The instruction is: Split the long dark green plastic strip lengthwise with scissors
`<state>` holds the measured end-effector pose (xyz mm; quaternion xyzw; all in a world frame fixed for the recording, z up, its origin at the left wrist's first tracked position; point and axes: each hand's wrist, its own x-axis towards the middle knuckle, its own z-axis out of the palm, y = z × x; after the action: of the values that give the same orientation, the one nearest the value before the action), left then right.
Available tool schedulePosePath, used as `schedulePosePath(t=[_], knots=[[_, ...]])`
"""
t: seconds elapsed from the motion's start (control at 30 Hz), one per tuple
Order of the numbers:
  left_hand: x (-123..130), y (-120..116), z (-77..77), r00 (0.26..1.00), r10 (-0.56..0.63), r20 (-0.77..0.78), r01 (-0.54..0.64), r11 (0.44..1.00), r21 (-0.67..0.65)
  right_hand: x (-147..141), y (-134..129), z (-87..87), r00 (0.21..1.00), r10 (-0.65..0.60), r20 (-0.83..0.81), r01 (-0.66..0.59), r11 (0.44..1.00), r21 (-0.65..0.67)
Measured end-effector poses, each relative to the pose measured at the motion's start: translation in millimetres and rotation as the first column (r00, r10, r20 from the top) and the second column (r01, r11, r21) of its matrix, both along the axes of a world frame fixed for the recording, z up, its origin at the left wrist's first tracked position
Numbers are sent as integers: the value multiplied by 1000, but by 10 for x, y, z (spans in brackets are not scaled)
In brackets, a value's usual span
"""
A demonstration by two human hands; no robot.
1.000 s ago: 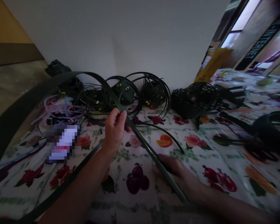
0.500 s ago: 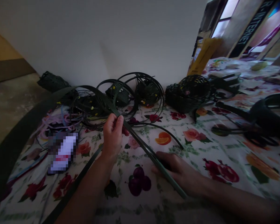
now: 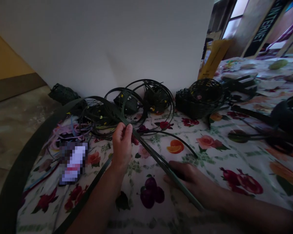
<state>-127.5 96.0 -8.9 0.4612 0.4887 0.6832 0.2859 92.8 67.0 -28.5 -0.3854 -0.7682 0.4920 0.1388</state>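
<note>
A dark green strip (image 3: 147,147) is pinched between thumb and forefinger of the left hand (image 3: 122,139). Lower down, it is crossed over the right hand (image 3: 188,178), whose fingers are curled and partly hidden; whether it is gripped there cannot be told. Its long axis is slanted from far left to near right, above the fruit-patterned surface (image 3: 148,165).

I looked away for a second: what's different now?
The loop of the dark strip has sunk lower in front of the leftmost woven piece, and the view shifted. Nothing was taken or let go: the left hand still pinches the strip, the right hand stays by it.
</note>
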Motion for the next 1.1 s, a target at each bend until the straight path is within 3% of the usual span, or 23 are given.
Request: schedulePosePath(t=[0.2,0.43,1.1], knots=[[-59,-6,69,1000,-12,20,13,999,-48,8,18,-6,1000,15,22,-16,1000,19],[-179,-22,187,999,41,-10,-41,999,14,16,-11,-29,997,44,61,-45,999,18],[-106,-16,123,999,40,22,-41,999,29,13,-44,-70,1000,21,-23,-21,999,-24]])
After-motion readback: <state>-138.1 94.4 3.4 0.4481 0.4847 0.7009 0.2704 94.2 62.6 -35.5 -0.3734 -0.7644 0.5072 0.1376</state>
